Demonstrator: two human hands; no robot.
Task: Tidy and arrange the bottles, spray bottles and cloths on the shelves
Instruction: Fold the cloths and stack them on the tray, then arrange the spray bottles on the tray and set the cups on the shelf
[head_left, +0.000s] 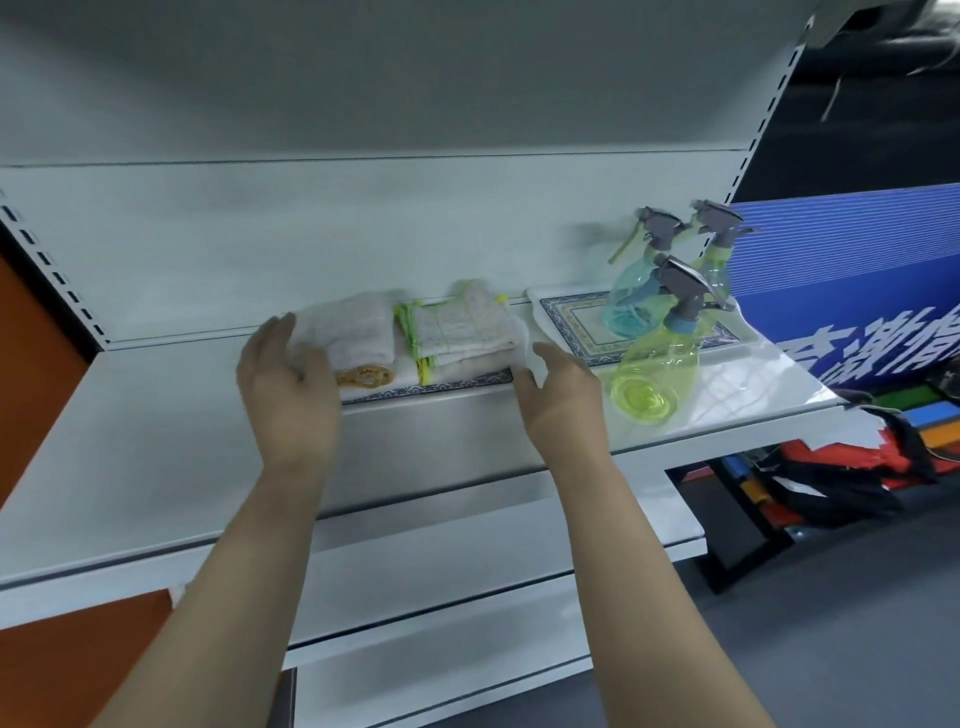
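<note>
Mostly, the folded white cloths (415, 338) lay stacked mid-shelf and three translucent spray bottles (660, 312) crowded the white metal shelf's (156, 415) right end; my open fingers (275, 338), holding nothing, flanked the cloths for squaring.

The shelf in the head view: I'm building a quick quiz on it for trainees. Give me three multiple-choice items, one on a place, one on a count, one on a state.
1. Where are the spray bottles?
A. Right of the cloths
B. Left of the cloths
C. On a lower shelf

2. How many spray bottles show?
A. One
B. Three
C. Five

3. How does the nearest spray bottle stand?
A. Upright
B. Tipped over
C. Upside down

Key:
1 A: the spray bottles sit on the right tray, the cloths further left.
2 B: three grey trigger heads show.
3 B: the yellow-green bottle leans, base toward the camera.
</note>
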